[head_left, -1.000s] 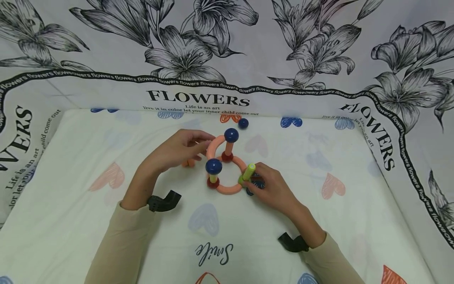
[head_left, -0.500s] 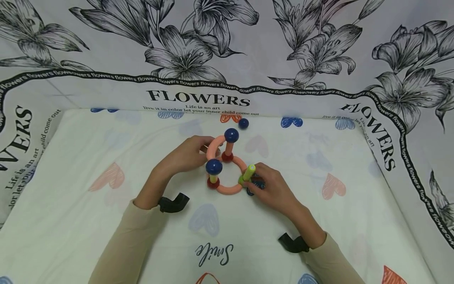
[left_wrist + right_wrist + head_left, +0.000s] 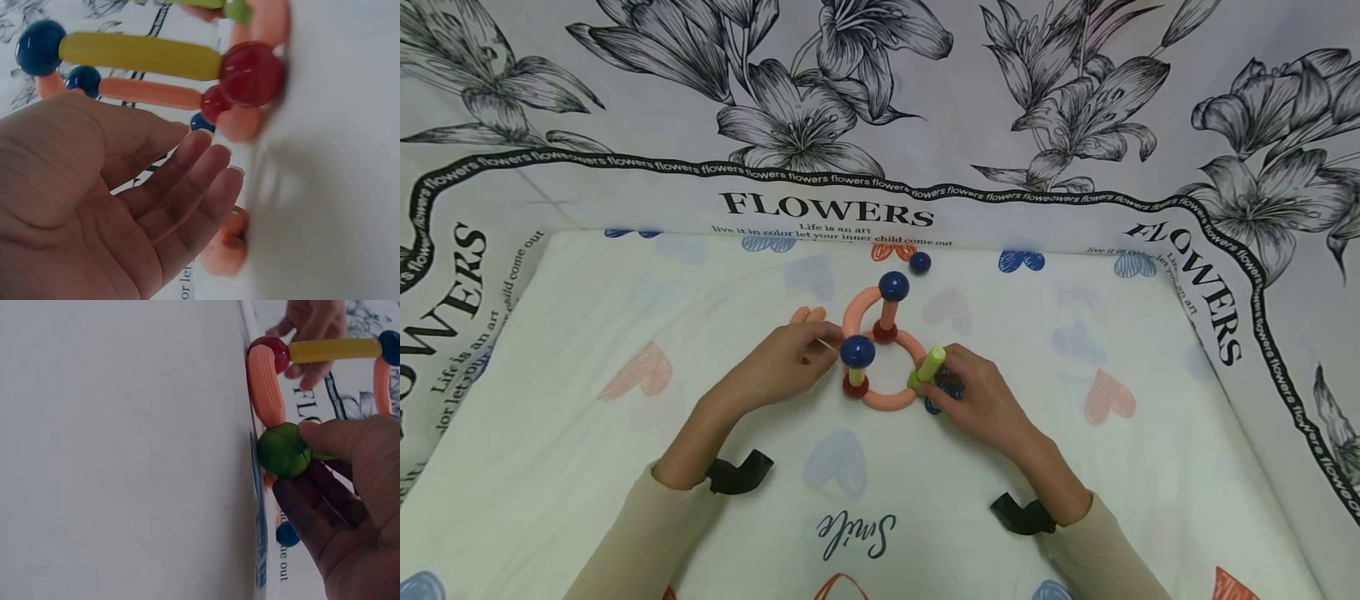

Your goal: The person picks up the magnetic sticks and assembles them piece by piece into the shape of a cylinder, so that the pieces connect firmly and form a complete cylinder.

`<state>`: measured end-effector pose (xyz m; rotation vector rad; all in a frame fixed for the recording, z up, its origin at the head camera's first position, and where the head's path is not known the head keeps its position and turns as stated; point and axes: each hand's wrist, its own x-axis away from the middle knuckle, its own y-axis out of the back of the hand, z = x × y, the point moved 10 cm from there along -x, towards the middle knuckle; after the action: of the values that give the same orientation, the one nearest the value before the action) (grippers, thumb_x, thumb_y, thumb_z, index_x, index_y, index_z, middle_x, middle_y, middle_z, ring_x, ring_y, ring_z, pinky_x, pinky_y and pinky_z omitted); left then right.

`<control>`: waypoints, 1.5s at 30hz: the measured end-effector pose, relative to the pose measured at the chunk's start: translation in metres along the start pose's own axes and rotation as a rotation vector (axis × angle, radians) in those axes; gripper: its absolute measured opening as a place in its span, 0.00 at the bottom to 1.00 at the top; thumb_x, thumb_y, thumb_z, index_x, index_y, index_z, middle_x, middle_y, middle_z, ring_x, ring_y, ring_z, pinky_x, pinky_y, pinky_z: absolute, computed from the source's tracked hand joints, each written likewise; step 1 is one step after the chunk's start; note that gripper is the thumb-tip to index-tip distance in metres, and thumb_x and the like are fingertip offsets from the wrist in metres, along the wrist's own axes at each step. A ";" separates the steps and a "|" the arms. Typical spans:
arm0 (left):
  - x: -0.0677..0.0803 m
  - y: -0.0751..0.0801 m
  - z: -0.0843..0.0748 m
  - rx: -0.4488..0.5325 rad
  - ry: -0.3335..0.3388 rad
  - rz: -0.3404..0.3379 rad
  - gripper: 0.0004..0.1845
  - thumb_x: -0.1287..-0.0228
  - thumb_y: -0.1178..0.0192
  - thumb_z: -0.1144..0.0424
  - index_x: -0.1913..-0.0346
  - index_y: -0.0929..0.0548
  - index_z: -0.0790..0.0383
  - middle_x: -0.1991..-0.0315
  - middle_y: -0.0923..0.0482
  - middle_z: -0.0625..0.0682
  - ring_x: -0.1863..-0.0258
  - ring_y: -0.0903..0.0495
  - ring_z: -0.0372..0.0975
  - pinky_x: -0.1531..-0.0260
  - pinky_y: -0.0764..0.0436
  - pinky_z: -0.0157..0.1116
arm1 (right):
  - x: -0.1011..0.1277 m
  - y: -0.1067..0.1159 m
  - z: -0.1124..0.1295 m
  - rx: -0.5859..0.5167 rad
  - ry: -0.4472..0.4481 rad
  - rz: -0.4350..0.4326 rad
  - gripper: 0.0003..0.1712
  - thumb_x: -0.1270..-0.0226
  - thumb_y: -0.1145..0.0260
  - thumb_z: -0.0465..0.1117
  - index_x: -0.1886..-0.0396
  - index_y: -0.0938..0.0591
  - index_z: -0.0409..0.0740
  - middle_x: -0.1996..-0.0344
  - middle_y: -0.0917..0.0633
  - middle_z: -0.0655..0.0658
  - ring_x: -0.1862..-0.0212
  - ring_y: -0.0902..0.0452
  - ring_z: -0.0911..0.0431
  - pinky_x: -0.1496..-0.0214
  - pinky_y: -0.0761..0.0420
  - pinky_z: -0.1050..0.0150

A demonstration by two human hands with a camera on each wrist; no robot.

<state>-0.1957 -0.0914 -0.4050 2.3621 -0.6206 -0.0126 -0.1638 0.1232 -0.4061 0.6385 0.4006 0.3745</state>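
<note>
A ring of orange curved magnetic sticks [image 3: 891,401] lies on the cloth, joined by red balls [image 3: 855,386] and a green ball [image 3: 284,450]. A yellow stick [image 3: 140,56] and an orange stick [image 3: 888,314] stand up from the red balls. Each is topped by a blue ball [image 3: 857,352], and an orange arc [image 3: 856,310] runs between these tops. My right hand [image 3: 981,392] pinches the green ball at the foot of a yellow-green stick [image 3: 932,364]. Left of the frame, my left hand [image 3: 786,362] has loosely bent fingers with nothing visible between them.
Loose orange pieces [image 3: 808,314] lie just beyond my left hand. A single blue ball [image 3: 920,262] sits behind the frame near the cloth's far printed border. Black wrist mounts [image 3: 741,472] are on both wrists.
My left hand has drawn back from behind the frame toward my body. The loose orange pieces, hidden half a second ago, show again, farther back than before. My right hand keeps its hold.
</note>
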 end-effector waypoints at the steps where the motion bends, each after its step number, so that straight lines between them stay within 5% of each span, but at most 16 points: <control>1: 0.004 -0.002 0.000 -0.009 -0.007 -0.001 0.17 0.24 0.40 0.65 0.36 0.16 0.61 0.43 0.12 0.54 0.46 0.13 0.45 0.44 0.13 0.47 | -0.001 0.001 -0.001 0.002 -0.002 0.000 0.13 0.35 0.22 0.33 0.53 0.15 0.43 0.57 0.12 0.47 0.52 0.10 0.54 0.49 0.10 0.62; 9: 0.015 -0.012 -0.007 -0.046 -0.065 -0.036 0.18 0.36 0.24 0.62 0.44 0.14 0.56 0.49 0.12 0.50 0.47 0.13 0.43 0.51 0.11 0.43 | -0.005 0.004 -0.003 0.005 -0.006 0.028 0.15 0.35 0.22 0.35 0.52 0.16 0.44 0.56 0.13 0.47 0.51 0.10 0.54 0.47 0.10 0.60; 23: 0.005 -0.021 -0.009 -0.067 -0.092 -0.069 0.12 0.37 0.23 0.57 0.52 0.11 0.49 0.55 0.13 0.44 0.53 0.11 0.37 0.50 0.13 0.43 | -0.024 0.031 -0.013 0.065 -0.077 0.157 0.24 0.32 0.27 0.31 0.37 0.17 0.41 0.43 0.13 0.43 0.39 0.15 0.48 0.36 0.14 0.49; 35: 0.007 -0.022 -0.010 -0.088 -0.076 -0.089 0.10 0.39 0.21 0.59 0.57 0.10 0.50 0.60 0.15 0.45 0.57 0.14 0.38 0.49 0.13 0.42 | -0.076 0.053 -0.027 0.082 -0.148 -0.033 0.21 0.25 0.30 0.37 0.36 0.17 0.40 0.40 0.16 0.37 0.37 0.17 0.44 0.36 0.14 0.46; 45: 0.017 -0.028 -0.009 -0.099 -0.074 -0.106 0.10 0.38 0.22 0.62 0.54 0.10 0.52 0.56 0.16 0.47 0.55 0.14 0.37 0.48 0.12 0.42 | -0.101 0.045 -0.046 0.165 -0.251 -0.061 0.24 0.25 0.30 0.43 0.33 0.18 0.42 0.35 0.18 0.39 0.34 0.20 0.45 0.34 0.16 0.46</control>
<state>-0.1672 -0.0750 -0.4131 2.3045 -0.5168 -0.1742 -0.2817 0.1339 -0.3870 0.8217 0.2115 0.2013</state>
